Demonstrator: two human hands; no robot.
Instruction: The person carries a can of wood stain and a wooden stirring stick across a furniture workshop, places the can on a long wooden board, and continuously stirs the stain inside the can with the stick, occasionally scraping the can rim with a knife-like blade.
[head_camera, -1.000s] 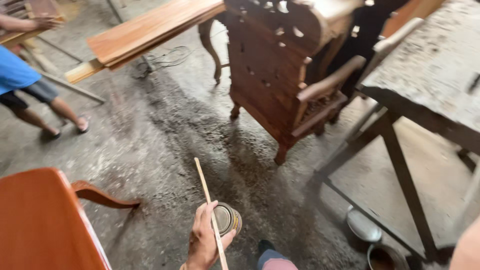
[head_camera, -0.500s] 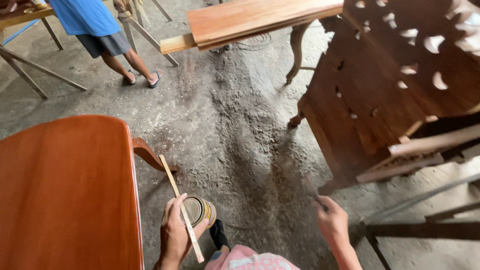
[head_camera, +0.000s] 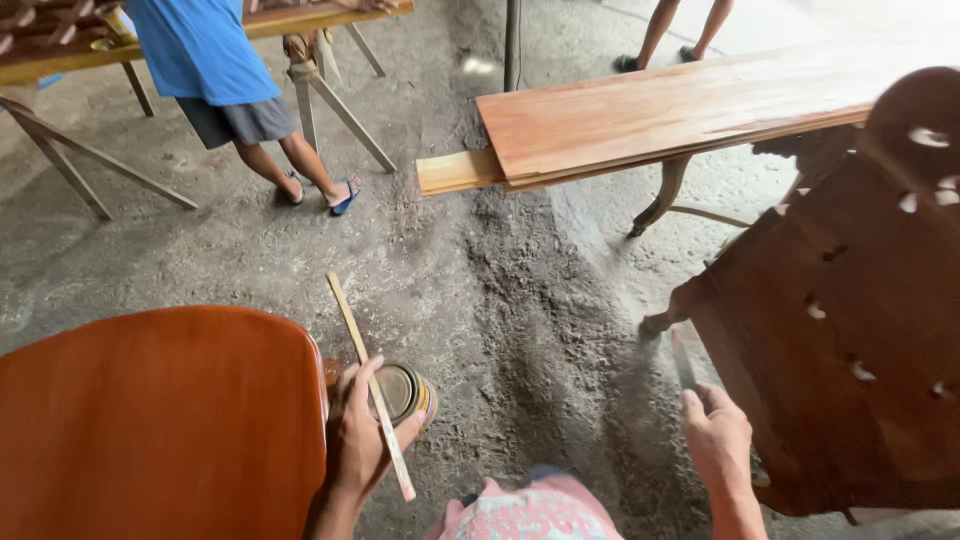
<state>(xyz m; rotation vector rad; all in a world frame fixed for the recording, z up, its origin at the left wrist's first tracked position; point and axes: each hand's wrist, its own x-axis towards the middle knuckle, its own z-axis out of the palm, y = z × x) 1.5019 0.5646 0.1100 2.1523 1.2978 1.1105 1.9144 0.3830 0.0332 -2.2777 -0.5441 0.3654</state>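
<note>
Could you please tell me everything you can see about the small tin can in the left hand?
The tin can is small, round and metallic, with a dull grey-gold top ringed by a raised rim and a yellowish band on its side. It tilts so its top faces the camera. The left hand grips it together with a thin wooden stick that crosses its top edge. It sits beside the glossy orange-brown wooden panel, above the dusty concrete floor.

Bright, even daylight, strongest at the far right, washing the concrete floor (head_camera: 250, 250) there almost to white. Soft glare across the stacked boards (head_camera: 660, 115) and on the glossy orange-brown panel (head_camera: 160, 420) near left. Shadows faint and short, pooled under the boards. Focus fair at centre; motion blur on the right hand (head_camera: 718, 440) and the thin dark tool (head_camera: 683, 362) in it. Wide-angle stretch at the edges, bending the carved dark panel (head_camera: 860, 330) at right.
</note>
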